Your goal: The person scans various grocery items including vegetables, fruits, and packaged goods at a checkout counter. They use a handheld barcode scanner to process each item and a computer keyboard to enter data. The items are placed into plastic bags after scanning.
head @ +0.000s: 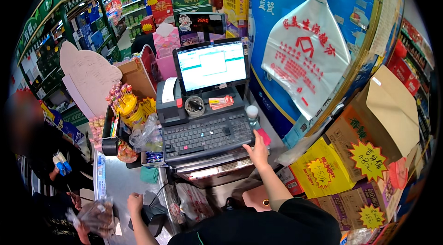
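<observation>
My right hand [258,151] is at the right front corner of the black keyboard [207,136], thumb and fingers apart and holding nothing. A pink pad [264,136] lies just beyond its fingers, with a small clear bottle with a white top [252,112] behind. My left hand [135,202] is curled above the metal counter [121,172], with nothing seen in it. A black device on a cable [156,222] sits beside that wrist, partly behind the forearm. Above the keyboard stands a lit monitor [211,67], a window open on its screen.
A receipt printer [170,103] and a yellow lollipop tub [130,108] stand left of the monitor. At lower left, another person's hand [82,231] is at a clear bag of brown items [98,217]. Stacked cartons [346,200] flank my right side. A white plastic bag [308,49] hangs above.
</observation>
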